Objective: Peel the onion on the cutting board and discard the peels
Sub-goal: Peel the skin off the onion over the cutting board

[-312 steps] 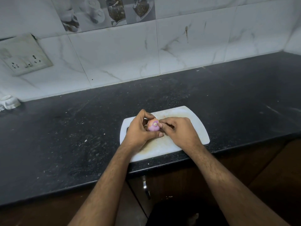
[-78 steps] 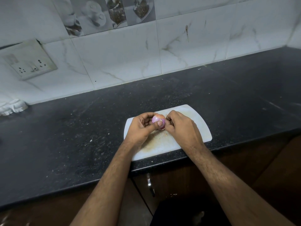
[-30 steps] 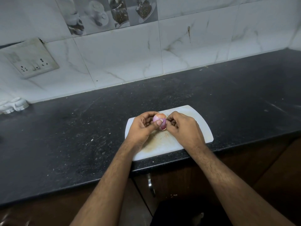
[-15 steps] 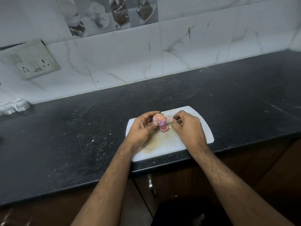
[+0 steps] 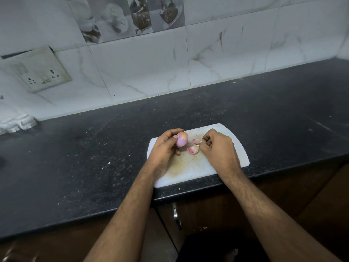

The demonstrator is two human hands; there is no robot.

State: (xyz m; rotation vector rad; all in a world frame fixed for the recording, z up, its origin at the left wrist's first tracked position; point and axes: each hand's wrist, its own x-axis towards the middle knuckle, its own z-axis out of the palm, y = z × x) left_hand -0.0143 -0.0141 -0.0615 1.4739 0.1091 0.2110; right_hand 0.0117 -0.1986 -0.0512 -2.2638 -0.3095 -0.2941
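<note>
A small pink-purple onion (image 5: 182, 139) is held just above the white cutting board (image 5: 239, 150), gripped by my left hand (image 5: 164, 148) between thumb and fingers. My right hand (image 5: 217, 150) is a short way to the right of the onion, fingers curled, pinching a thin strip of peel (image 5: 197, 141) at its fingertips. A curved pink piece of peel (image 5: 193, 149) lies on the board between my hands. The board's middle is stained brownish.
The board sits at the front edge of a black speckled countertop (image 5: 94, 157). A white tiled wall with a switch and socket plate (image 5: 40, 71) stands behind. A white cloth-like object (image 5: 17, 123) lies at the far left. Brown cabinets with a metal handle (image 5: 176, 216) are below.
My right hand has pulled away to the right from the onion, tearing off peel. A piece of peel now lies on the board between my hands. The left hand still holds the onion.
</note>
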